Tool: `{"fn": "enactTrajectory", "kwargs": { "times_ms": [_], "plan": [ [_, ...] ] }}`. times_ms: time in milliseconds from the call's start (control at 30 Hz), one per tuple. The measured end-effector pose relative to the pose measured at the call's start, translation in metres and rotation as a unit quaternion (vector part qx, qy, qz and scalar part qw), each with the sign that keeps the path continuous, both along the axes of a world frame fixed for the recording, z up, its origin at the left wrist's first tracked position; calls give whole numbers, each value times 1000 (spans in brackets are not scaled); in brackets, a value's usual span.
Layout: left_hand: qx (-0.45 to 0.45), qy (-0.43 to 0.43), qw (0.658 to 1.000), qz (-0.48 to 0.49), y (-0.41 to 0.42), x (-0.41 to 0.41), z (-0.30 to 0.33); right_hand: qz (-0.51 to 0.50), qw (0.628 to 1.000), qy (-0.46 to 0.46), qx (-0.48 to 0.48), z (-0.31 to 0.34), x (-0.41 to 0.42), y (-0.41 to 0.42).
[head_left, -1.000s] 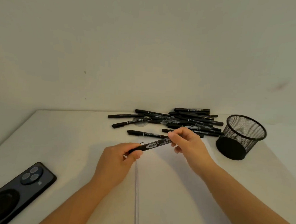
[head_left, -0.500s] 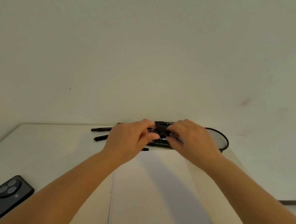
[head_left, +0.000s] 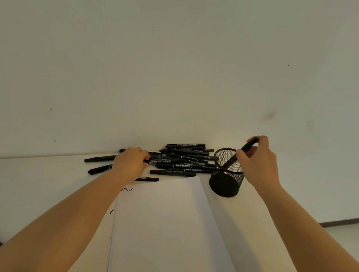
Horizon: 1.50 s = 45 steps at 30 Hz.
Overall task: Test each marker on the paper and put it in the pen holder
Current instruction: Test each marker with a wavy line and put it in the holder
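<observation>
Right hand [head_left: 257, 160] pinches slim black marker [head_left: 248, 145], tilted, lower end inside round black wire-mesh holder [head_left: 226, 181]. Left hand [head_left: 130, 164], fingers curled, grips a marker in the pile [head_left: 183, 159]. Smooth white paper [head_left: 163, 230] in front.

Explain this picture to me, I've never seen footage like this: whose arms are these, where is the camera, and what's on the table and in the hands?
There is no machine here. The camera is worn on a person's head and looks forward and down, so the two bare arms reaching in from the bottom are that person's own.

They work at a pale table set against a wall. A sheet of white paper lies in front of them, with a few small ink squiggles by its left edge. Behind it lies a pile of black markers.

The right hand grips a marker and is lowering it, tilted, into the black mesh pen holder. The left hand reaches into the pile and pinches another marker at its end. A dark object at the bottom left corner is cut off.
</observation>
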<state>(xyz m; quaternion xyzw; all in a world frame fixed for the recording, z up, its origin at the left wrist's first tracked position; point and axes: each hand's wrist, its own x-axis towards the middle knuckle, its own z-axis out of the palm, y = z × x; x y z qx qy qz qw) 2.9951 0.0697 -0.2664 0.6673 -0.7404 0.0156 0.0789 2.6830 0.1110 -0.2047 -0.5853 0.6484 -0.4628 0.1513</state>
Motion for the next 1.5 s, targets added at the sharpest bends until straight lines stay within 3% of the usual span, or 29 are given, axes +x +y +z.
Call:
{"fn": "enactTrajectory", "kwargs": {
  "times_ms": [267,533,700,833,900,967,1067,1233,1367,1500],
  "plan": [
    [18,-27,999,10,-8,-4,-5,15,991,120,49,-10,4,-10],
    [-17,1,999,37,-2,3,6,9,989,138,56,-6,2,-9],
    [-66,82,994,39,19,-3,25,-1,983,184,20,3,9,-5],
    [-87,203,975,20,48,-24,45,5,967,233,-103,9,33,9],
    [-88,274,958,-2,67,-34,53,67,977,164,-122,14,52,22],
    [-85,317,944,-32,86,-43,59,169,984,12,-52,18,75,37],
    [-74,346,931,-87,112,-51,59,280,939,-196,39,16,104,56],
    [-114,340,929,-90,140,-43,48,222,892,-379,102,-4,127,77],
    [-145,269,947,-97,160,-32,34,159,857,-458,172,-20,139,92],
    [-224,112,960,-126,172,-18,32,211,807,-463,301,-23,140,95]
  ]
}}
